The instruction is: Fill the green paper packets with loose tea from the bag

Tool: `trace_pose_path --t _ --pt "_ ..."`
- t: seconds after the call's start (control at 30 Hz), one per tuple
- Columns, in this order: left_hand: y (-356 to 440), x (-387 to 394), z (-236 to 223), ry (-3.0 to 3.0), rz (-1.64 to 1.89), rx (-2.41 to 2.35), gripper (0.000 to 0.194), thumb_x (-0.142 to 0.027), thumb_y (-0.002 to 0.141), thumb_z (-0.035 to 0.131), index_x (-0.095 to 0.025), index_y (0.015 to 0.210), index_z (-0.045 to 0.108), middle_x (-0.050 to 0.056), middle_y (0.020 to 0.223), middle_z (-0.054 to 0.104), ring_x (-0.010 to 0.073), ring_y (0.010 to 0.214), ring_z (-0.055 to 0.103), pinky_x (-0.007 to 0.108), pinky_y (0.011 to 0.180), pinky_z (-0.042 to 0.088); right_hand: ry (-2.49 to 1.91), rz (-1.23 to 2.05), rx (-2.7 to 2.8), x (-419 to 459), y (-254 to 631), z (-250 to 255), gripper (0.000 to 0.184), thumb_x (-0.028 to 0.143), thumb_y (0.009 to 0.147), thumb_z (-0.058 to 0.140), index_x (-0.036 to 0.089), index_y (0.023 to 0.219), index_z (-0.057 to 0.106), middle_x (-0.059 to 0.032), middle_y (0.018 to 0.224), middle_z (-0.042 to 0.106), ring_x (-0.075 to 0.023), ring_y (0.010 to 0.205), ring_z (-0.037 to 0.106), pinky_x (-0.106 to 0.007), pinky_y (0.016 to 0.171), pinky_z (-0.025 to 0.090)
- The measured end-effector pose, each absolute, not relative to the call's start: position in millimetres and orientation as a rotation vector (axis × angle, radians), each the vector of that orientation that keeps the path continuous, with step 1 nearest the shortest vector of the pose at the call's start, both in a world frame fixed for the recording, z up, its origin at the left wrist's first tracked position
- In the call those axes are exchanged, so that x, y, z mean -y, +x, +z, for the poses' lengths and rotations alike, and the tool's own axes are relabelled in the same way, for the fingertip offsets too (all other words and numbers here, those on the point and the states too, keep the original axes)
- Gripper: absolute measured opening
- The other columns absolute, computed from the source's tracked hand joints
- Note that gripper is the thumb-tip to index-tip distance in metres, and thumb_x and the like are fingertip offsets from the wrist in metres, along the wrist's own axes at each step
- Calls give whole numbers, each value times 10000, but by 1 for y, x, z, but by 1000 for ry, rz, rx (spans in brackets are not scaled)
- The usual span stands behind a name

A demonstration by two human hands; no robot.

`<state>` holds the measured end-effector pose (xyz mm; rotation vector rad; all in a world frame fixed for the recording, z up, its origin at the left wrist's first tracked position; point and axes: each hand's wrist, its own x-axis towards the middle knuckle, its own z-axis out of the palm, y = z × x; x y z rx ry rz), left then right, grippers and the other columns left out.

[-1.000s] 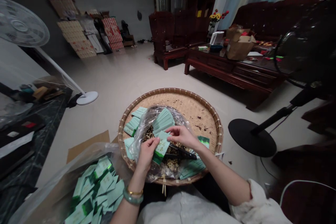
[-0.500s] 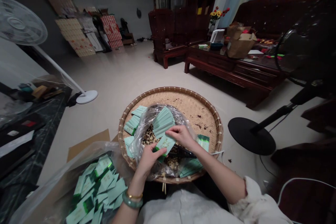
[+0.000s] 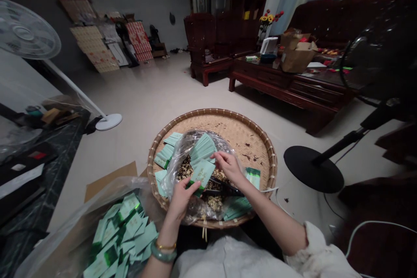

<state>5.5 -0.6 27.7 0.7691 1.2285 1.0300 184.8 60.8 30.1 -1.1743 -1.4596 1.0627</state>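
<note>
My left hand (image 3: 182, 195) grips a pale green paper packet (image 3: 203, 173) by its darker green lower end, thumb on top. Just beyond the packet's upper right corner is my right hand (image 3: 228, 169), thumb and fingertips pinched together; what they hold, if anything, is too small to make out. Below both hands an open clear plastic bag (image 3: 175, 156) holds a dried, loose tea-like mix (image 3: 185, 169). A fanned stack of green packets (image 3: 202, 147) rests on the mix. A black long-handled object (image 3: 224, 188) lies under my right hand, partly hidden. All sit in a round bamboo tray (image 3: 273, 156).
More packets (image 3: 164, 154) lie at the tray's left, others (image 3: 253, 176) at its right. A plastic-lined box (image 3: 110, 169) of filled-looking packets (image 3: 130, 226) stands lower left. A white fan (image 3: 109, 121), a black fan (image 3: 312, 169) and a wooden table (image 3: 273, 82) stand around.
My right fingers have left the packet's face and moved slightly up and right. The packet in my left hand has tilted more upright, showing its printed face.
</note>
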Motion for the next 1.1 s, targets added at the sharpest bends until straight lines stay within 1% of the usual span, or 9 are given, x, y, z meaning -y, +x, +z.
trace_pose_path --t 0.07,0.13,0.17,0.23,0.3,0.43,0.63,0.83,1.1 --pt "4 0 26 702 1105 -1234 451 -398 521 825 -119 845 682 52 727 717 163 595 663 226 513 503 -1222 1003 1581 -53 191 28 335 443 881 455 160 866 632 -2 620 568 -135 553 507 -243 521 409" --pt "3 -1 26 628 1153 -1221 457 -380 507 837 -118 846 678 50 734 717 156 611 668 219 528 515 -1259 910 1859 -40 197 23 244 381 829 572 166 933 622 -41 799 632 -170 705 565 -279 638 454" --pt "4 -1 27 598 1165 -1210 454 -367 501 843 -117 841 675 48 735 717 154 619 670 217 536 521 -1281 850 2011 -32 199 19 296 358 780 644 169 1006 611 -62 896 639 -201 812 576 -313 720 464" --pt "5 0 28 558 1173 -1180 441 -344 503 848 -118 836 668 46 745 718 153 633 674 217 549 532 -1350 721 2250 -18 200 12 497 304 698 732 168 1146 565 -107 1071 609 -264 993 543 -384 858 440" --pt "6 0 29 530 1180 -1133 445 -325 520 847 -121 870 663 46 770 721 153 648 676 222 564 543 -1458 623 2375 -9 199 4 625 251 670 747 143 1238 512 -143 1142 571 -296 1050 515 -417 903 420" --pt "7 3 30 471 1193 -1082 469 -321 545 841 -134 931 652 43 808 723 153 649 677 233 577 553 -1572 593 2433 -7 195 -9 641 226 679 703 111 1272 490 -167 1155 549 -308 1044 512 -429 895 420" --pt "2 5 31 409 1260 -1120 463 -327 495 866 -134 860 658 24 774 718 136 635 659 219 560 546 -1436 830 2122 -19 208 -11 521 199 659 675 157 1169 575 -106 1058 590 -250 987 558 -356 851 450" --pt "5 5 28 420 1278 -1163 496 -349 463 873 -111 858 688 43 750 725 130 604 642 207 539 520 -1318 1129 1790 -35 230 23 509 340 694 687 176 1168 603 -81 1115 628 -219 923 596 -338 803 478" --pt "18 8 31 557 1216 -1147 416 -353 521 841 -102 833 729 65 737 736 148 607 650 226 587 503 -1180 1215 1893 -39 209 60 395 301 713 671 165 1084 666 -54 1008 696 -229 896 624 -315 783 475"
